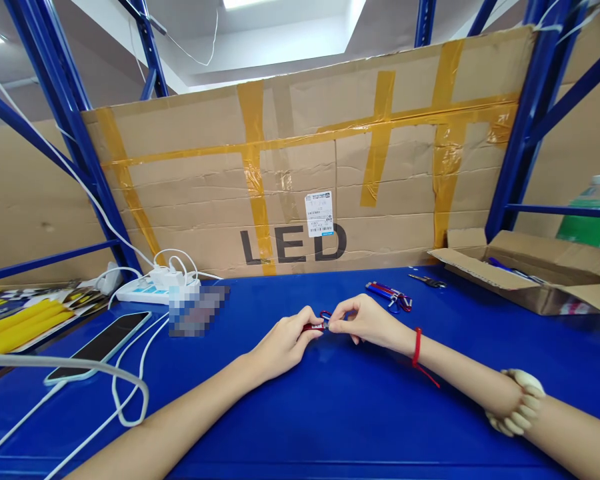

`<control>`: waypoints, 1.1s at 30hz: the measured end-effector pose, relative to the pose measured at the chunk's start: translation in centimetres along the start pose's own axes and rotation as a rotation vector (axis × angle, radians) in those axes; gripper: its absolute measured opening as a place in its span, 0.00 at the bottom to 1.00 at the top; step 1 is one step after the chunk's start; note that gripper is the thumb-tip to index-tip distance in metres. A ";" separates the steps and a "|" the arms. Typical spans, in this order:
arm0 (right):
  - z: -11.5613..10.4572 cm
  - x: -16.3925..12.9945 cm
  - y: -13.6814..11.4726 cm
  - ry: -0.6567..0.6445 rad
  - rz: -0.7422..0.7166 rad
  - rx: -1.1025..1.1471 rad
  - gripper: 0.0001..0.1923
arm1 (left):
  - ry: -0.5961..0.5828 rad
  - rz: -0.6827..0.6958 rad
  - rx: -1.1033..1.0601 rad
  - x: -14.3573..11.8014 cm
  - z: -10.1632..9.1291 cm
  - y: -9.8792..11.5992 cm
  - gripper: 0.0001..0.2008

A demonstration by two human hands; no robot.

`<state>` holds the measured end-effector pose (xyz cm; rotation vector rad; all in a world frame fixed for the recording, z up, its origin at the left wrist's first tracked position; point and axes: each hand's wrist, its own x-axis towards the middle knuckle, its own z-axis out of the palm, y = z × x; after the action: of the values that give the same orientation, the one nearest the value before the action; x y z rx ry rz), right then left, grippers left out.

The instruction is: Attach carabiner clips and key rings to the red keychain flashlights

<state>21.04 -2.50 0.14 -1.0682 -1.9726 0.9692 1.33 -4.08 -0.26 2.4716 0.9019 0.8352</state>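
Observation:
My left hand (289, 339) is closed around a small slim red object (314, 327) with pale lettering, held just above the blue tabletop. Thumb and fingertips of my right hand (361, 323) pinch together at a small silvery piece at the object's right end. A dark red loop (325, 314), like a carabiner clip, shows just behind the fingertips. Beyond my right hand lie several slim blue and red pieces (384, 291) with carabiner clips, grouped together. My fingers cover much of the red object, so its exact kind cannot be told.
Keys (427, 281) lie at the back right, beside an open cardboard box (520, 287). To the left are a phone (103, 343), a power strip (153, 288) with plugs, and loose white cables (143, 373). A cardboard panel (205, 200) stands behind the blue tabletop (300, 427).

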 end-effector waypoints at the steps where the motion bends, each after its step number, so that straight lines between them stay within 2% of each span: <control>1: 0.0 -0.1 0.0 -0.017 -0.018 -0.010 0.13 | -0.009 0.004 0.004 -0.1 0.0 0.1 0.03; 4: -0.1 -0.4 -0.1 -0.076 -0.087 -0.114 0.10 | -0.073 0.040 0.069 -0.3 0.0 0.2 0.03; 8: -0.4 -0.8 -0.6 -0.149 -0.263 -0.420 0.09 | -0.158 0.099 0.139 -0.3 -0.1 0.2 0.05; 12: -0.6 -1.1 -1.0 -0.196 -0.482 -0.696 0.13 | -0.153 0.079 0.086 -0.2 -0.1 0.3 0.05; 16: -0.4 -1.3 -1.0 -0.150 -0.511 -0.782 0.14 | -0.099 0.050 0.054 -0.3 0.0 0.2 0.05; 18: -0.1 -1.4 -1.0 -0.137 -0.497 -0.721 0.15 | -0.078 0.067 0.083 -0.3 0.0 0.0 0.06; 20: 0.4 -1.4 -1.1 -0.121 -0.443 -0.569 0.15 | -0.049 0.097 0.123 -0.3 0.0 -0.1 0.07; 24: 1.4 -1.6 -1.3 -0.106 -0.185 -0.146 0.17 | 0.069 0.148 0.181 -0.4 0.1 -0.2 0.08; 27: 1.9 -1.6 -1.6 -0.131 -0.023 0.086 0.19 | 0.117 0.179 0.216 -0.3 0.1 -0.1 0.09; 33: 2.0 -1.3 -1.9 -0.171 0.028 0.303 0.26 | 0.121 0.270 0.259 0.0 -0.4 0.0 0.10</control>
<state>19.24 -4.99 0.47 -0.8676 -1.8693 1.3640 1.07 -4.03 0.09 2.8401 0.7674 1.0234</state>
